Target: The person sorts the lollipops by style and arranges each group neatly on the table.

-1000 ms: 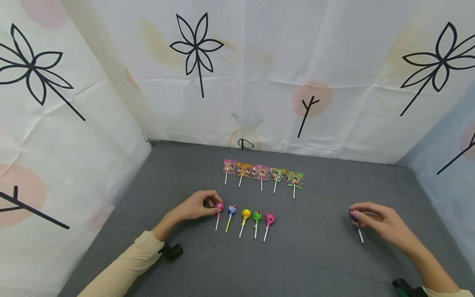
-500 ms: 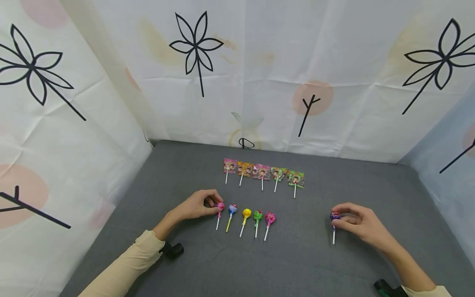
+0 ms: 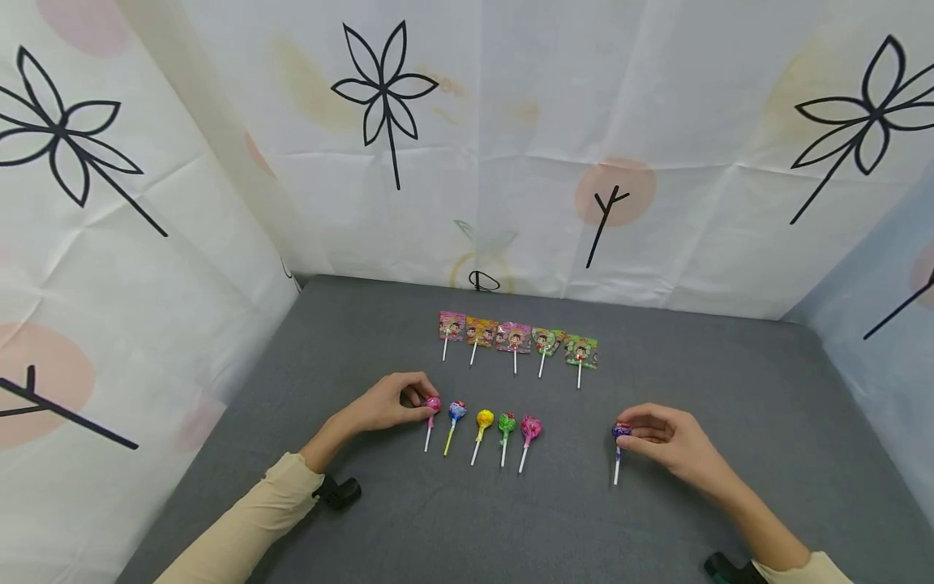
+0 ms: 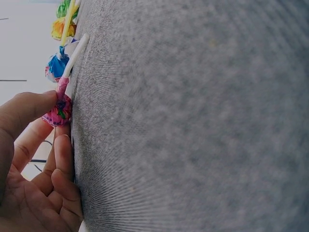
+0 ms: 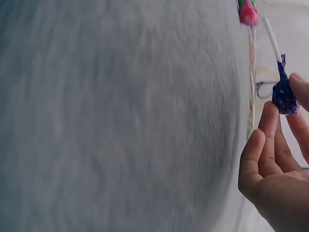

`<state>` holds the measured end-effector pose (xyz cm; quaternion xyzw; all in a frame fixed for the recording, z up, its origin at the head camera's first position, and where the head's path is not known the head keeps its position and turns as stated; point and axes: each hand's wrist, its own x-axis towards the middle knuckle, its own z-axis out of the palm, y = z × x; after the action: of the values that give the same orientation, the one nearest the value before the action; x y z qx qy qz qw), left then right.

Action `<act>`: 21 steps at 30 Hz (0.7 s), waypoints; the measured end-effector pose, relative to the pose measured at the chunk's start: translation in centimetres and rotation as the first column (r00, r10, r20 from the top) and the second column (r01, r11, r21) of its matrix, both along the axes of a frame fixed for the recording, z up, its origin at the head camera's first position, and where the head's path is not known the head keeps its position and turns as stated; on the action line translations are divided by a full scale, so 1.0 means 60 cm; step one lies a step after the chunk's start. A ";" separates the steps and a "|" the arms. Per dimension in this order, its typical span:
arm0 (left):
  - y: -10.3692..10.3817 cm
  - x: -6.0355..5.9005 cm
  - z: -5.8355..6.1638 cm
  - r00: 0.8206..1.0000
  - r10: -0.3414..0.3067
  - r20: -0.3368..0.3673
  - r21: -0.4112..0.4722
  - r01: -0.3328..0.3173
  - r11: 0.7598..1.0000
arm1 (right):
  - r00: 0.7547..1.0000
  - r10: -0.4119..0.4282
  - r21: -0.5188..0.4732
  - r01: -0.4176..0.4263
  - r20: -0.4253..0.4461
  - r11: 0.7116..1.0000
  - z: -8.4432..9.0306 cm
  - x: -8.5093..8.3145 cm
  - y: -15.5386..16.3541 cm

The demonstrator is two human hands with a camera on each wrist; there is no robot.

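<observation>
My left hand [image 3: 390, 404] pinches the round head of a pink lollipop [image 4: 60, 113] at the left end of the front row. Its white stick points toward me. To its right lie a blue lollipop [image 3: 457, 411], a yellow one, a green lollipop [image 3: 507, 423] and a deep pink lollipop [image 3: 531, 428]. My right hand [image 3: 670, 442] holds a purple-wrapped lollipop [image 5: 286, 98] by its head, between thumb and fingers, right of that row. In the right wrist view its white stick slants up and left, apart from the grey cloth.
Behind the front row lies a second row of flat-bagged lollipops, from a pink packet [image 3: 452, 326] to a green packet [image 3: 580, 352]. Grey cloth [image 3: 467, 527] covers the table. White printed curtains [image 3: 511, 162] stand at the back and both sides.
My right hand has moved left across the table with the purple lollipop, nearer to the front row. Its stick now hangs more upright in view. My left hand has stayed in place.
</observation>
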<state>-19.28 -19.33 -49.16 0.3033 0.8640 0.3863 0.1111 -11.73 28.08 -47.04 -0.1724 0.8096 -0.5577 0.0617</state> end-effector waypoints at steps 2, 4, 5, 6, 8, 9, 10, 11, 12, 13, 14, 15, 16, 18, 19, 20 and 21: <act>0.000 0.001 0.002 1.000 0.001 0.000 -0.003 -0.001 1.000 | 1.000 0.010 -0.015 -0.010 0.015 1.000 -0.001 0.000 -0.010; 0.000 0.002 0.004 1.000 0.000 -0.002 -0.005 0.000 1.000 | 0.999 0.020 -0.027 -0.020 0.028 0.999 -0.003 -0.001 -0.021; 0.001 0.002 0.005 1.000 0.000 -0.003 -0.004 0.000 1.000 | 0.999 0.029 -0.033 -0.028 0.030 0.999 -0.004 -0.002 -0.026; 0.001 0.003 0.005 1.000 -0.001 -0.004 -0.003 0.001 1.000 | 0.999 0.039 -0.040 -0.038 0.034 0.998 -0.005 -0.003 -0.032; 0.001 0.004 0.006 1.000 -0.002 -0.006 0.002 0.002 1.000 | 0.997 0.061 -0.046 -0.059 0.041 0.997 -0.007 -0.005 -0.043; 0.000 0.004 0.005 1.000 -0.002 -0.006 0.004 0.002 1.000 | 0.996 0.070 -0.046 -0.068 0.046 0.997 -0.008 -0.007 -0.048; 0.000 0.004 0.005 1.000 -0.002 -0.007 0.007 0.002 1.000 | 0.996 0.078 -0.043 -0.076 0.050 0.996 -0.008 -0.009 -0.054; 0.000 0.004 0.005 1.000 -0.001 -0.007 0.009 0.001 1.000 | 0.995 0.086 -0.040 -0.084 0.053 0.996 -0.008 -0.011 -0.059; 0.000 0.004 0.005 1.000 -0.001 -0.007 0.010 0.001 1.000 | 0.994 0.090 -0.037 -0.087 0.061 0.996 -0.008 -0.012 -0.064; 0.000 0.004 0.005 1.000 0.000 -0.008 0.011 0.001 1.000 | 0.993 0.092 -0.032 -0.090 0.067 0.995 -0.008 -0.014 -0.069; 0.000 0.004 0.005 1.000 0.001 -0.008 0.010 -0.001 1.000 | 0.993 0.093 -0.028 -0.091 0.072 0.995 -0.008 -0.015 -0.073; 0.000 0.004 0.005 1.000 0.001 -0.007 0.009 -0.001 1.000 | 0.993 0.093 -0.023 -0.092 0.074 0.996 -0.008 -0.016 -0.077; 0.000 0.004 0.005 1.000 0.001 -0.007 0.007 -0.001 1.000 | 0.993 0.092 -0.019 -0.091 0.077 0.996 -0.007 -0.017 -0.082; 0.000 0.004 0.005 1.000 0.002 -0.006 0.003 -0.002 1.000 | 0.993 0.093 -0.015 -0.092 0.076 0.996 -0.007 -0.020 -0.089; 0.000 0.004 0.005 1.000 0.002 -0.006 0.002 -0.002 1.000 | 0.993 0.094 -0.012 -0.093 0.071 0.996 -0.007 -0.021 -0.092; 0.001 0.004 0.005 1.000 0.001 -0.006 0.002 -0.001 1.000 | 0.993 0.095 -0.011 -0.094 0.065 0.996 -0.007 -0.022 -0.095; 0.001 0.004 0.005 1.000 0.000 -0.006 0.003 0.000 1.000 | 0.994 0.095 -0.009 -0.095 0.056 0.995 -0.007 -0.023 -0.098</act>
<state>-19.05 -19.30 -48.88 0.3046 0.8638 0.3865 0.1081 -13.12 22.22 -47.46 -0.1951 0.7965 -0.5615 0.1104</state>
